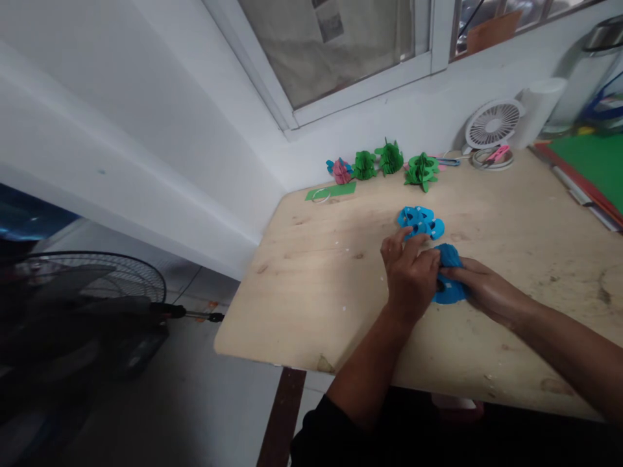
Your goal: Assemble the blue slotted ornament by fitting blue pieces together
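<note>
While we've got both hands down near the middle of the wooden table [331, 292], the thing between them is a blue paper piece [448, 280], bright sky blue, kind of bunched and rounded, with a bit poking up between the hands and a flatter part showing underneath. Our left hand [411, 272] is curled over its left side, fingers bent and closed onto it, and our right hand [479, 285] comes in from the right with fingers pinched on the other edge, so both have hold of it. How tight the grip is, we can't really tell, since the hands cover a good part of the paper. Just beyond the left hand's fingertips sits a small pile of blue cut-outs [421, 222], same colour, flat with rounded lobes and little holes, lying on the wood. Further back along the wall there's a row of green paper ornaments [389, 159], plus a pink and blue one [339, 170] at the left end. A small white desk fan [492, 123] stands in the far corner.
</note>
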The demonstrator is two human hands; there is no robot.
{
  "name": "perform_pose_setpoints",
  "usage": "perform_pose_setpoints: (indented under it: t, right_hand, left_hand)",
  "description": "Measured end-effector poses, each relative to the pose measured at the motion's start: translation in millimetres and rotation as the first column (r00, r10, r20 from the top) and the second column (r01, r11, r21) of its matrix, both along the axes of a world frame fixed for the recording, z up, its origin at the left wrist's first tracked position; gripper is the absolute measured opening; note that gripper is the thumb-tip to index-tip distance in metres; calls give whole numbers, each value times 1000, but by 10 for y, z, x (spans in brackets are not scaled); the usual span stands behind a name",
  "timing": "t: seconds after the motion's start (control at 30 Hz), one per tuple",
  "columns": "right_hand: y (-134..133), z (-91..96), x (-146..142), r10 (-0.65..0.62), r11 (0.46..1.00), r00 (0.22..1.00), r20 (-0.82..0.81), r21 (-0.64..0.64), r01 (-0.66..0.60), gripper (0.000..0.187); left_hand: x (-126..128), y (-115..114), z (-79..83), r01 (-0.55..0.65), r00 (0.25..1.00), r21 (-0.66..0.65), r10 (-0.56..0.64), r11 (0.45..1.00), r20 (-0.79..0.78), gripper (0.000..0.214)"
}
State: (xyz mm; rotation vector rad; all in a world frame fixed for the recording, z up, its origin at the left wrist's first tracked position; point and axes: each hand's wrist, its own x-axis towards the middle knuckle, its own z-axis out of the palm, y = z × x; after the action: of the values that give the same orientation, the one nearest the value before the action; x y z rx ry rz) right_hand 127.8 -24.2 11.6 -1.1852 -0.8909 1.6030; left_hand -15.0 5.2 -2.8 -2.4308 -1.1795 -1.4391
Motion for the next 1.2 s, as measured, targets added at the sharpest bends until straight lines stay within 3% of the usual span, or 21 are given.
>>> perform_pose_setpoints:
  t: [0.37,0.7,0.9,1.07,1.2]
  right_hand:
    - [18,-48,0,-8,1000,1000,17,22,8,16]
    - [-2,-21,-24,-6,1000,1000,18,-4,6,8]
    - [-13,17,-39,-31,994,997,-76,-109,22,13]
    - [-11,9,0,-34,985,989,-144,-175,8,18]
    - [11,17,36,-49,986,983,-175,-163,20,18]
  left_hand:
    - [25,-19,10,-78,996,48,77,996,36,12]
    - [3,-16,38,-33,999,26,33,999,-3,12]
    - [-17,14,38,41,978,-150,-9,988,209,11]
    - [-51,52,35,196,904,-356,-27,914,427,10]
    - [-99,75,26,284,822,-400,-7,871,569,6]
